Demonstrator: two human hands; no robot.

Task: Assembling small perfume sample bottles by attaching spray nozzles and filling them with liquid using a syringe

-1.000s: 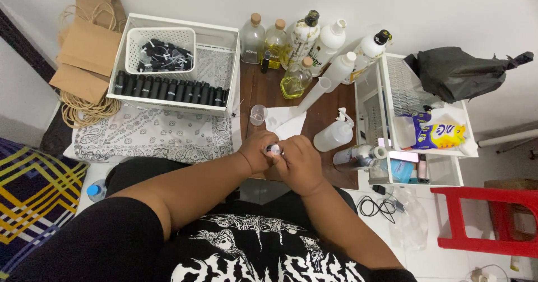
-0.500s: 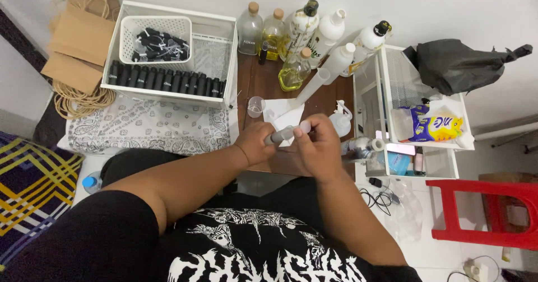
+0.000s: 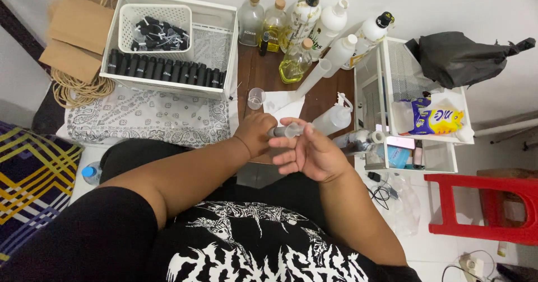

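Nearest, both hands meet over the near edge of the counter (image 3: 330, 94). The left hand (image 3: 253, 133) is closed around one end of a small clear tube (image 3: 286, 130), lying roughly level; the right hand (image 3: 309, 154) has its thumb and forefinger on the other end, the remaining fingers spread loosely. By the look of it the step in hand is working on that tube, perhaps a cap or plunger; the next move would call for a steady pinch from the right fingers while the left keeps the tube from turning. What sits at the tube's ends is covered by the fingers, and I cannot tell whether it holds liquid.

Just beyond the hands lie a white paper sheet (image 3: 284, 104) and a small clear cup (image 3: 256, 98), with a white squeeze bottle (image 3: 332, 119) just right of the hands. Farther out and left of them, a white tray (image 3: 223, 47) holds a row of dark small bottles (image 3: 165, 69) and a white basket (image 3: 156, 14) of black caps, their exact kind too small to make out. Straight ahead and farthest stand the oil bottles (image 3: 278, 21) and white pump bottles against the wall. Right of the hands a white wire rack (image 3: 417, 100) holds packets; its lower shelf is cluttered and hard to read. A red stool (image 3: 485, 206) is cut by the frame edge, as is the person's lap
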